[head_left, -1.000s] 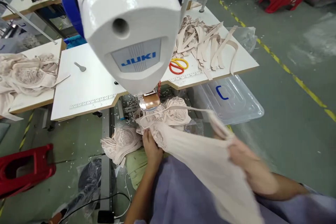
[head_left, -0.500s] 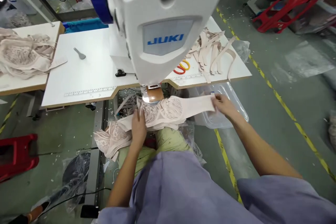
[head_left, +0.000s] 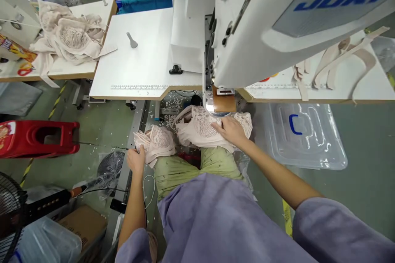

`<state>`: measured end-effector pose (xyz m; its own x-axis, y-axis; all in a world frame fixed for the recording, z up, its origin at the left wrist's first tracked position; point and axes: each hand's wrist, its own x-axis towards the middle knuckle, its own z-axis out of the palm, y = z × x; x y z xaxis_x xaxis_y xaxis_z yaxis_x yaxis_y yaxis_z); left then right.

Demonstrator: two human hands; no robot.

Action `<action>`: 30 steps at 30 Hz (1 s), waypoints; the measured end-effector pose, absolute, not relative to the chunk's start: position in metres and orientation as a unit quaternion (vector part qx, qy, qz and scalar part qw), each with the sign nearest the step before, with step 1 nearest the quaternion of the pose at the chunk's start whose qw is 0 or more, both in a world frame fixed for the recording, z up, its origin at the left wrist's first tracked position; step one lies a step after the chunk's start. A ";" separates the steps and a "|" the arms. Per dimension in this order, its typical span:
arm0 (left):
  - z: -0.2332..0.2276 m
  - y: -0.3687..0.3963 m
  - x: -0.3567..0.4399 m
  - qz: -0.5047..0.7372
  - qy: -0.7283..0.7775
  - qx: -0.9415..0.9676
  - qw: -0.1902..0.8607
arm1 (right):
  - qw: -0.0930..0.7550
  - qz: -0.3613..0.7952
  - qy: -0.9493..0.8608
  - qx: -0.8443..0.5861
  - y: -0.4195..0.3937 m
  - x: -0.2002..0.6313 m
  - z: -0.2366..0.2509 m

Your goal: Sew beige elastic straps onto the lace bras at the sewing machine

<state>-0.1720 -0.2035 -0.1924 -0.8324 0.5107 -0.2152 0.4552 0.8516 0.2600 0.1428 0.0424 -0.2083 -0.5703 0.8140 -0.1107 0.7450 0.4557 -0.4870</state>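
Under the sewing machine's working end (head_left: pixel 222 100), a beige lace bra (head_left: pixel 200 125) lies over my lap. My right hand (head_left: pixel 232 131) grips this bra at its right part, thumb and fingers closed on the lace, just in front of the machine's round plate. Further left, a second lace bra (head_left: pixel 160 141) hangs bunched over my left thigh. The fingers of my left hand (head_left: pixel 135 159) are closed on its outer left edge. Folds of cloth hide some of the fingertips.
Beige strips (head_left: pixel 336 63) hang over the right tabletop's front edge. A clear lidded box (head_left: pixel 305 139) sits below it. More bras (head_left: pixel 74 35) are heaped at the left, and a red stool (head_left: pixel 40 137) stands on the floor. A fan (head_left: pixel 10 209) is at lower left.
The view has swung left. My right hand has left the stretched-out bra band and come in to the lace by the machine. My left hand has moved left to the other bra.
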 end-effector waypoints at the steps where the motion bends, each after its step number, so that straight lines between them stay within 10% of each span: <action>1: -0.194 -0.213 -0.180 0.086 0.956 0.234 0.156 | 0.098 0.259 -0.841 -0.465 0.039 0.144 -0.204; 5: -0.187 -0.233 -0.166 0.072 0.948 0.221 0.219 | 0.203 0.305 -0.821 -0.439 0.005 0.128 -0.171; 12: -0.128 -0.225 -0.052 0.219 0.842 0.348 0.350 | -0.053 0.488 -0.868 -0.072 -0.048 0.097 -0.135; 16: -0.114 -0.169 -0.034 0.328 0.756 0.405 0.397 | -0.022 0.567 -0.823 -0.014 -0.026 0.140 -0.087; 26: -0.073 -0.033 0.067 0.333 0.504 0.359 0.711 | 0.045 0.730 -0.661 -0.168 0.033 0.283 0.029; 30: -0.071 -0.025 0.075 0.339 0.556 0.356 0.671 | 0.065 0.586 -0.743 -0.316 0.090 0.329 0.007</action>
<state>0.0752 -0.0253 -0.0715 0.1524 0.8504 -0.5036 -0.0599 0.5166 0.8541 0.3287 0.0896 0.0073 -0.7917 0.5462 -0.2736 0.3934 0.1132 -0.9123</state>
